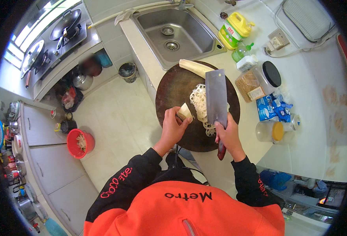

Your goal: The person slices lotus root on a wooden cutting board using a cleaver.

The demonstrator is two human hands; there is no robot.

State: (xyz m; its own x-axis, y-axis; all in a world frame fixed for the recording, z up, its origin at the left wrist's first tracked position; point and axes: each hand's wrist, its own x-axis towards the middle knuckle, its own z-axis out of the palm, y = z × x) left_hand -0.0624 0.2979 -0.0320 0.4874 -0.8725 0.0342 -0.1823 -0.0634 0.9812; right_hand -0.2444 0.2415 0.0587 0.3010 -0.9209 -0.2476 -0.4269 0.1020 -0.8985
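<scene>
My left hand [173, 125] grips a short peeled piece of lotus root [185, 113] above the left side of a round, dark wooden chopping board [173, 85]. In my right hand [228, 132] is a cleaver [216, 96], held by its dark reddish handle. Its broad blade points away from me and covers part of the pile. Thin lotus root slices [199, 101], full of round holes, lie heaped at the board's middle, between the held piece and the blade. A longer peeled lotus root [195, 67] rests along the far edge, its right end partly hidden behind the blade.
Beyond the board is a steel sink [144, 32]. Along the right stand a yellow detergent jug [234, 31], a green spray bottle [240, 53], a black-lidded jar [257, 81] and a yellow-lidded jar [267, 131]. A red bucket [88, 143] holding scraps sits on the floor at left.
</scene>
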